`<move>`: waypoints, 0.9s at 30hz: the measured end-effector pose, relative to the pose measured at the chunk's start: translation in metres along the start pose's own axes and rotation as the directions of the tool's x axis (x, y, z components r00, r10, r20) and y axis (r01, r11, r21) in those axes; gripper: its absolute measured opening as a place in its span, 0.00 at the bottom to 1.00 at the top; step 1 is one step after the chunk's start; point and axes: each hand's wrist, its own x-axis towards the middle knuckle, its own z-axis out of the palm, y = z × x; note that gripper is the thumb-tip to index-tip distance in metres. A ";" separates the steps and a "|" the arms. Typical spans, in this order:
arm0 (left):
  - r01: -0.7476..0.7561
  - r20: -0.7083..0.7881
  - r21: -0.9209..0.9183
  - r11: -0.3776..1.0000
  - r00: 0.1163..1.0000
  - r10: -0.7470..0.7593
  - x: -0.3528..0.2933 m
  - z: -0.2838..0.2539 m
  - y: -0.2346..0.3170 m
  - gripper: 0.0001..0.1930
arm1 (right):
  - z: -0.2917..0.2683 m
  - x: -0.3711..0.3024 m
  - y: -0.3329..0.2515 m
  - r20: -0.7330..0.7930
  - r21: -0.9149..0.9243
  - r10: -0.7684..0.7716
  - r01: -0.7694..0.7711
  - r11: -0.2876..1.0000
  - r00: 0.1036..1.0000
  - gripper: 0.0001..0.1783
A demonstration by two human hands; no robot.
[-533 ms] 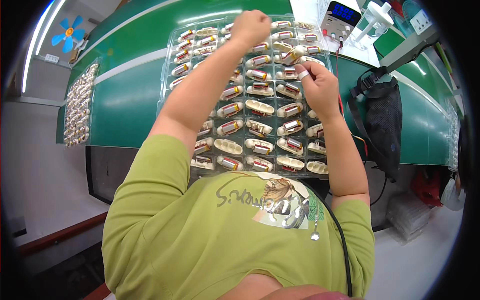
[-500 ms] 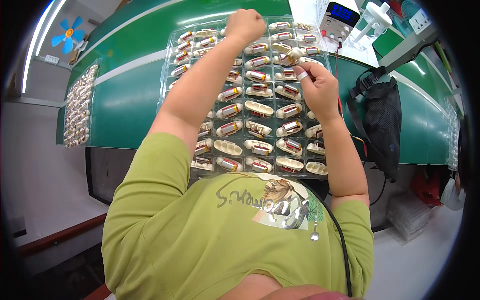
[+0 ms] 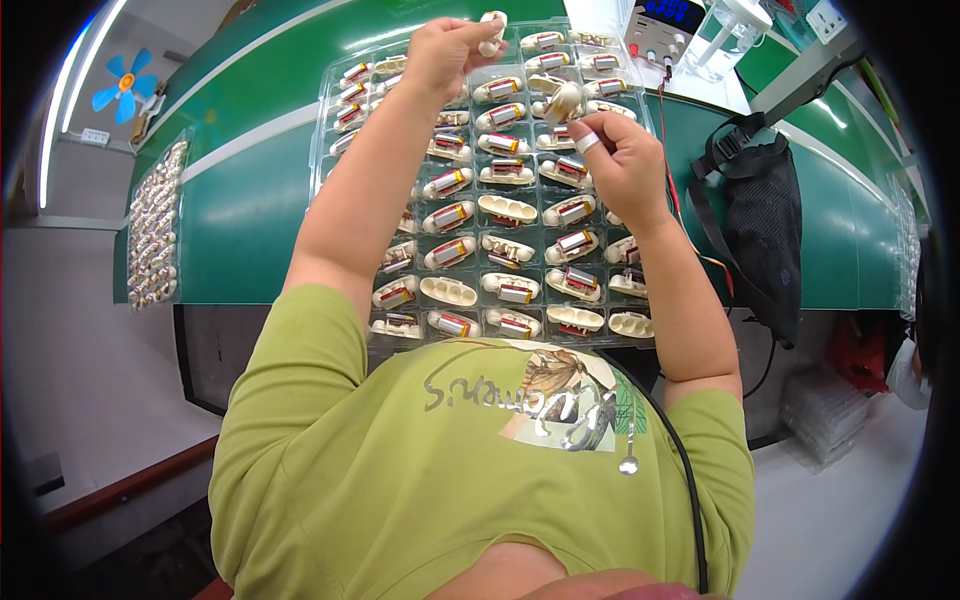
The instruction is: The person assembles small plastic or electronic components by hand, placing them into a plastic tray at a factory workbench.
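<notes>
**Two shells up, one tray below**

My left hand (image 3: 445,50) is raised over the far end of the clear tray (image 3: 500,200), fingers pinched shut around a small cream shell piece (image 3: 491,30). My right hand (image 3: 625,165) hovers above the tray's far right part, curled closed on a second cream shell (image 3: 563,100) held between thumb and fingertips; a white band sits on one finger.

To do this well, I judge I should keep each shell gripped by its edges, turn it so its hollow faces me, and bring it down square over one pocket so it does not knock a neighbour.

The tray lies on the green desk (image 3: 250,210), straight ahead of my chest. Its pockets run roughly five across; I cannot count every one, since my arms cover some. Most hold a shell with a small silver-and-red cell inside; about five that I can see hold bare shells. Well left of the tray lies one more filled tray (image 3: 155,235). Right of it hangs one black bag (image 3: 760,230); beyond its far right corner stands one power supply (image 3: 662,22).
</notes>
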 end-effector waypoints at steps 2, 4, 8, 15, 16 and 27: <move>0.163 0.185 -0.441 0.883 0.979 -0.088 -0.026 0.002 0.008 0.15 | 0.000 0.000 0.003 0.121 0.136 0.170 -0.186 0.973 0.978 0.13; 0.366 0.273 -0.497 0.787 0.927 -0.258 -0.059 0.010 0.025 0.18 | 0.002 0.000 0.017 0.140 0.191 0.201 -0.225 0.955 0.970 0.13; 0.423 0.468 -0.447 0.789 0.862 -0.197 -0.083 0.013 0.020 0.15 | 0.002 0.003 0.018 0.225 0.305 0.226 -0.289 0.907 0.948 0.16; 0.110 0.450 -0.159 0.981 0.893 -0.027 -0.094 0.034 0.022 0.18 | 0.006 0.002 0.022 0.232 0.231 0.197 -0.251 0.940 0.952 0.15; 0.083 0.510 -0.143 0.986 0.860 0.002 -0.093 0.032 0.020 0.22 | 0.006 0.002 0.022 0.229 0.218 0.188 -0.239 0.946 0.955 0.15; 0.029 0.563 0.039 0.999 0.825 -0.046 -0.101 0.034 0.020 0.24 | 0.007 -0.001 0.023 0.385 0.063 0.231 -0.275 0.959 0.893 0.17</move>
